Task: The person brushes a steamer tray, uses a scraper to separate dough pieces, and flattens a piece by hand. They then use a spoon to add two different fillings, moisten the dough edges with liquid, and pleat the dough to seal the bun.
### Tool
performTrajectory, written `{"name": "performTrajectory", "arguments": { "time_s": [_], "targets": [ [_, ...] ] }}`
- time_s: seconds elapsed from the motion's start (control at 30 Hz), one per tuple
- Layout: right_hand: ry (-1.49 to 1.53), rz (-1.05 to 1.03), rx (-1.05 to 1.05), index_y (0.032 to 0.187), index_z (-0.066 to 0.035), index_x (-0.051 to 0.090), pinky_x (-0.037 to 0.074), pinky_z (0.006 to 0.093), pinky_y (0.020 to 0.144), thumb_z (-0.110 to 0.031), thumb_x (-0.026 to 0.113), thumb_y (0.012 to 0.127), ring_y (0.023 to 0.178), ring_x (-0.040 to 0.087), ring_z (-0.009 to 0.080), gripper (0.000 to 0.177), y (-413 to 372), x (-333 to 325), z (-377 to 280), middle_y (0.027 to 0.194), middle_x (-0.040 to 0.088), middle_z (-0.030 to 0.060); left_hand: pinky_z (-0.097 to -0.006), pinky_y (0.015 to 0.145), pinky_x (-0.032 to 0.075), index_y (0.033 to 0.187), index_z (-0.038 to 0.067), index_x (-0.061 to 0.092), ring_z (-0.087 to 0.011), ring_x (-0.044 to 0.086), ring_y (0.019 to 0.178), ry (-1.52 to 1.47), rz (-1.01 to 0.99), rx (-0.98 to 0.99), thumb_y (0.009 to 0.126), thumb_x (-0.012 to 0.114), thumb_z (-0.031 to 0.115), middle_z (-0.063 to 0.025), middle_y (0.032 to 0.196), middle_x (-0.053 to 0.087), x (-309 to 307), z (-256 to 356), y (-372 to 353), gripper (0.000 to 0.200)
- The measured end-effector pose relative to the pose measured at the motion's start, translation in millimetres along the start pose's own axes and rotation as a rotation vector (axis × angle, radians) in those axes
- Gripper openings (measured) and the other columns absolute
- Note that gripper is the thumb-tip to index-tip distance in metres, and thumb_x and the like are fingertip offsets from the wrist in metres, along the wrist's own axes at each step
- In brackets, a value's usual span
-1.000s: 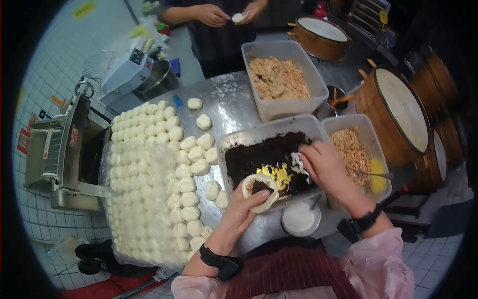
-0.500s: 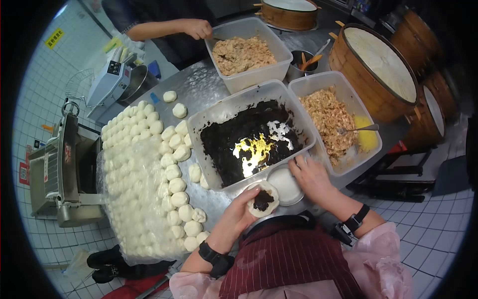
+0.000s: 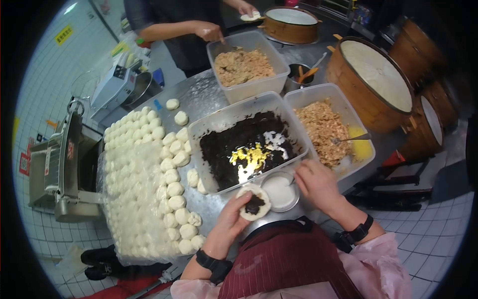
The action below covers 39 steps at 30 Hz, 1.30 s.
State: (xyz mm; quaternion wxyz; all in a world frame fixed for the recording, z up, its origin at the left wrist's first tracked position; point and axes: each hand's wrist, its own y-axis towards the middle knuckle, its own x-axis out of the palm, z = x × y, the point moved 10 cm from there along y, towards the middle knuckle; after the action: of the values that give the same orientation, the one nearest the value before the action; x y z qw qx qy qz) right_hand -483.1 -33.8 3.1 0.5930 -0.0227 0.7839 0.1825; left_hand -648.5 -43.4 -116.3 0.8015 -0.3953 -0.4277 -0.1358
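In my left hand [image 3: 233,215] lies a flat round dough wrapper [image 3: 262,210] with a dollop of dark filling [image 3: 254,204] at its middle; my thumb presses on its edge. Just right of it is a round bowl of white granules [image 3: 280,193]. My right hand [image 3: 314,182] is at that bowl's right rim, its fingers curled together around what looks like a small spoon [image 3: 290,183] dipping into the granules. The fingers partly hide the handle. Beyond both hands stands a plastic tub [image 3: 198,174] of dark, glossy paste.
Dough balls [image 3: 175,189] cover the left side, many under plastic sheeting [image 3: 134,199]. Tubs of minced filling [image 3: 323,124] [image 3: 245,67] stand right and behind. Bamboo steamers [image 3: 366,99] are at the far right. Across the table, another person's hand [image 3: 208,31] reaches to the back tub.
My right hand has closed up at the bowl's rim, and a small spoon shows in the granules. My left hand and wrapper have shifted slightly left. The other person's second hand appears with a wrapper.
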Motion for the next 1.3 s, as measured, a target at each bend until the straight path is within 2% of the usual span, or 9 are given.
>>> {"name": "performTrajectory", "arguments": {
  "time_s": [0.07,0.2,0.37,0.67,0.87,0.93,0.97,1.03,1.3],
  "targets": [
    [-0.050,0.346,0.066,0.094,-0.006,0.059,0.046,0.0367,0.070,-0.010,0.064,0.075,0.082,0.055,0.0266,0.020,3.0,-59.2,21.2,0.092,0.057,0.0096,-0.0436,0.088,0.052,0.116,0.001,0.050,-0.0255,0.061,0.101,0.046,-0.034,0.058,0.089,0.057,0.011,-0.0141,0.110,0.060,8.8,17.4,2.8,0.030],
    [-0.225,0.461,0.284,0.091,-0.006,0.061,0.045,0.0378,0.070,-0.009,0.063,0.076,0.079,0.056,0.0286,0.015,-7.7,-107.2,79.0,0.088,0.057,0.0103,-0.0421,0.089,0.051,0.116,0.002,0.051,-0.0245,0.060,0.102,-0.005,-0.034,0.107,0.090,0.055,0.016,-0.0130,0.110,0.060,34.2,33.0,13.0,0.029],
    [0.452,0.182,0.358,0.092,-0.006,0.061,0.046,0.0384,0.069,-0.012,0.062,0.080,0.079,0.057,0.0303,0.014,7.6,-56.5,54.9,0.086,0.057,0.0112,-0.0398,0.090,0.051,0.117,0.004,0.049,-0.0229,0.059,0.103,0.018,-0.089,0.167,0.091,0.053,0.013,-0.0117,0.111,0.059,62.9,38.0,30.6,0.028],
    [0.173,0.104,-0.038,0.104,-0.005,0.057,0.047,0.0396,0.075,-0.011,0.059,0.081,0.088,0.056,0.0300,0.025,104.6,-10.7,14.7,0.093,0.053,0.0113,-0.0483,0.093,0.048,0.115,0.002,0.051,-0.0294,0.057,0.107,-0.200,0.072,0.360,0.091,0.055,0.015,-0.0161,0.116,0.057,13.0,86.8,23.6,0.028],
    [-0.539,0.093,-0.355,0.092,-0.006,0.061,0.044,0.0343,0.068,-0.017,0.056,0.075,0.082,0.058,0.0194,0.021,150.2,76.3,-0.3,0.083,0.057,0.0068,-0.0468,0.093,0.049,0.112,-0.001,0.051,-0.0298,0.058,0.104,-0.112,0.055,0.451,0.087,0.053,0.000,-0.0164,0.112,0.058,-6.8,95.7,29.2,0.025],
    [-0.414,-0.365,-0.254,0.082,-0.005,0.061,0.044,0.0375,0.066,-0.017,0.057,0.072,0.070,0.061,0.0210,0.016,152.8,130.5,18.4,0.069,0.061,0.0050,-0.0456,0.093,0.049,0.112,-0.001,0.052,-0.0294,0.058,0.104,-0.102,0.053,0.487,0.087,0.053,0.000,-0.0161,0.112,0.058,-6.8,102.3,32.4,0.025],
    [-0.414,-0.363,-0.277,0.082,-0.005,0.061,0.044,0.0375,0.066,-0.017,0.057,0.072,0.070,0.061,0.0210,0.016,150.6,131.7,18.0,0.069,0.061,0.0050,-0.0447,0.093,0.049,0.111,-0.002,0.052,-0.0290,0.058,0.104,-0.115,0.047,0.514,0.087,0.053,0.001,-0.0162,0.112,0.058,-6.9,106.4,33.9,0.024],
    [-0.350,-0.141,-0.330,0.078,-0.008,0.059,0.045,0.0379,0.062,-0.013,0.058,0.071,0.062,0.061,0.0228,0.009,150.6,104.6,5.3,0.062,0.061,0.0034,-0.0446,0.092,0.050,0.112,-0.002,0.051,-0.0290,0.058,0.103,-0.189,0.052,0.532,0.089,0.051,0.004,-0.0168,0.112,0.058,-7.3,112.9,36.2,0.023],
    [0.017,0.054,-0.283,0.072,-0.009,0.052,0.042,0.0363,0.054,-0.010,0.059,0.074,0.057,0.056,0.0233,0.007,110.7,-16.2,-38.6,0.057,0.054,0.0058,-0.0410,0.084,0.054,0.113,0.001,0.048,-0.0257,0.060,0.099,-0.113,0.177,0.637,0.092,0.045,0.005,-0.0147,0.109,0.058,-17.9,130.2,63.5,0.022]
  ]
}}
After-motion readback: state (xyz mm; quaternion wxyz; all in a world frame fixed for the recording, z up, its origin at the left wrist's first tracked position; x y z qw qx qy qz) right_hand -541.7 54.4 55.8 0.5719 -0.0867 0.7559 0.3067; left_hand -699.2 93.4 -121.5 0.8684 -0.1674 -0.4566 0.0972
